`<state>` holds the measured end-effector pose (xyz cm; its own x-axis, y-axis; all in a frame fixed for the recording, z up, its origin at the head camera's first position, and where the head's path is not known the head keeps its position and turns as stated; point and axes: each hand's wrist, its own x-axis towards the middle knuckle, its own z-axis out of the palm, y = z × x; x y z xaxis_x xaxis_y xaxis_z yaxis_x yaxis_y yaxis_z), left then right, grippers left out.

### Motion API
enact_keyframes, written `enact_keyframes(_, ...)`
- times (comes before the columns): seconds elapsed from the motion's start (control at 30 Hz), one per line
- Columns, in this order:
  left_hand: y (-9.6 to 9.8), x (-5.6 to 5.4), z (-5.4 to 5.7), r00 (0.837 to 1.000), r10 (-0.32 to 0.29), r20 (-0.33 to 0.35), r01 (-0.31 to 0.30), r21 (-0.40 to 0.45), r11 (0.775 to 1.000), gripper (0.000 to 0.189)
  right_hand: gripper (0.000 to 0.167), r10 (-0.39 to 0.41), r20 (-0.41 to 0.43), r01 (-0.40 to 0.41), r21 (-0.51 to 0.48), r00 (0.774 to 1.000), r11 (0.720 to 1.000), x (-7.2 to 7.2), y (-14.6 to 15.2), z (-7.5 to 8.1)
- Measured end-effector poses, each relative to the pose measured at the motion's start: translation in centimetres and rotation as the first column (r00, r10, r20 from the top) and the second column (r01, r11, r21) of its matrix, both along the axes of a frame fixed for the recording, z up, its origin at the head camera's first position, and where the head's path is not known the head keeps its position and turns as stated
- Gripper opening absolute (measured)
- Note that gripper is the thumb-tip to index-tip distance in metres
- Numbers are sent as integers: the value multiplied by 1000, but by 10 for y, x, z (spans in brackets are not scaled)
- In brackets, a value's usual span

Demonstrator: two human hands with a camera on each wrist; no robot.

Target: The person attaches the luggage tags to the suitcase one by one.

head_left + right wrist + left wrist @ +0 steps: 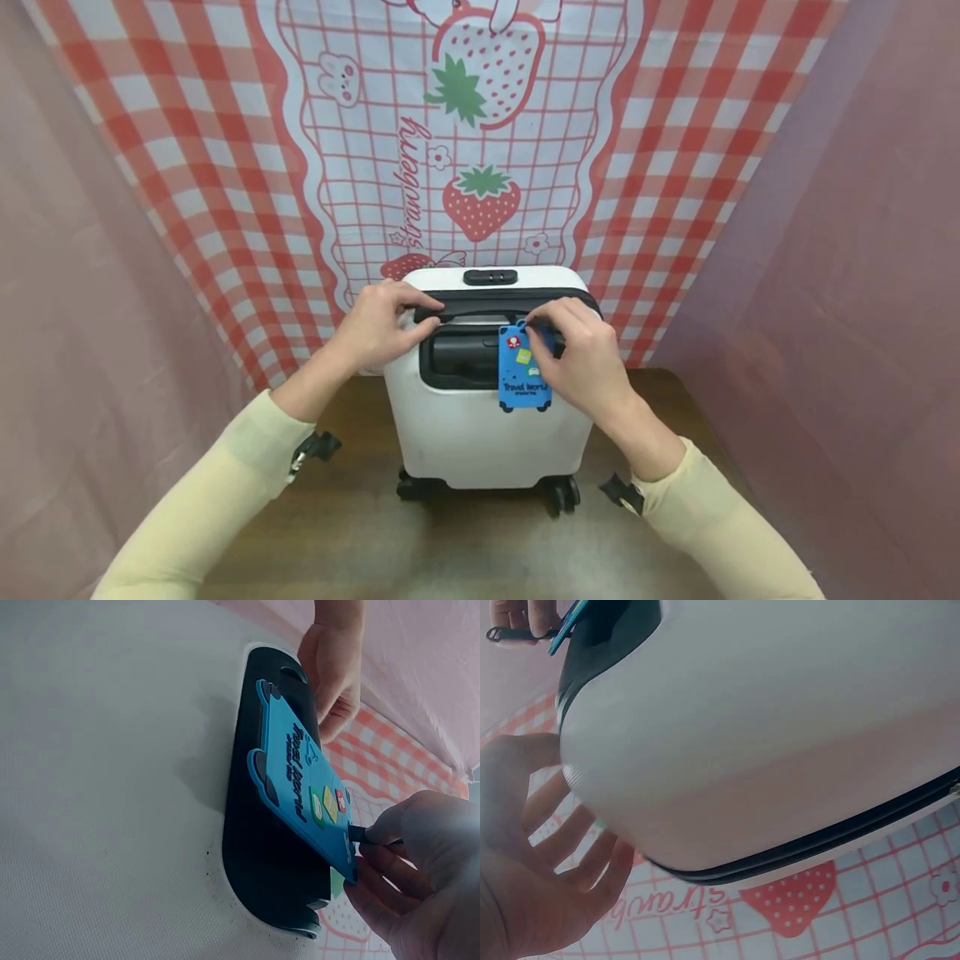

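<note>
A small white suitcase (487, 442) stands upright. A blue luggage tag (525, 385) marked "Travel World" hangs before the black recess (456, 358) below its top handle. With thumb and fingers my right hand (588, 354) pinches the tag's black strap (358, 834) at the tag's upper end, as the right wrist view shows. My left hand (375, 325) is at the suitcase's upper left edge, its fingertips by the handle's left end. Those fingers look spread and loosely bent in the left wrist view; whether they touch the handle is unclear.
A black combination lock (491, 277) sits on the suitcase's far top edge. Black wheels (558, 496) rest on a brown wooden table (360, 542). Behind hangs a red-and-white checked strawberry cloth (480, 150), with pinkish curtains (817, 250) on both sides.
</note>
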<state>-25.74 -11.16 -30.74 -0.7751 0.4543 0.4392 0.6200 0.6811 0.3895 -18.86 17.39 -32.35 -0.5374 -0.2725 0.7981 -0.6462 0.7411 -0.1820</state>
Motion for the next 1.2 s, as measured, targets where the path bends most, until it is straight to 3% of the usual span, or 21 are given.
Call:
enact_keyframes(0.2,7,-19,26,995,-63,74,69,-80,994,18,20,12,38,-13,28,999,1000,-3,-1,6)
enact_keyframes(0.3,19,-33,41,987,-122,109,137,-149,979,18,20,21,78,-24,38,997,999,-5,0,9)
enact_keyframes(0.4,35,-47,54,969,-207,138,234,-228,945,20,20,31,137,-37,45,990,998,-6,3,10)
enact_keyframes(0.53,56,-64,62,932,-307,192,355,-320,878,28,19,45,185,-53,42,982,998,-8,4,9)
enact_keyframes(0.7,72,-75,64,902,-329,278,420,-394,818,31,19,60,182,-67,35,981,997,-9,3,8)
enact_keyframes(0.8,76,-77,65,891,-341,301,443,-409,797,28,20,62,181,-69,35,982,997,-9,3,8)
enact_keyframes(1.07,80,-81,64,879,-342,332,458,-388,800,23,22,50,194,-57,28,980,998,-6,4,7)
enact_keyframes(1.2,84,-82,63,877,-342,337,455,-360,814,15,22,58,192,-64,27,980,998,-5,5,7)
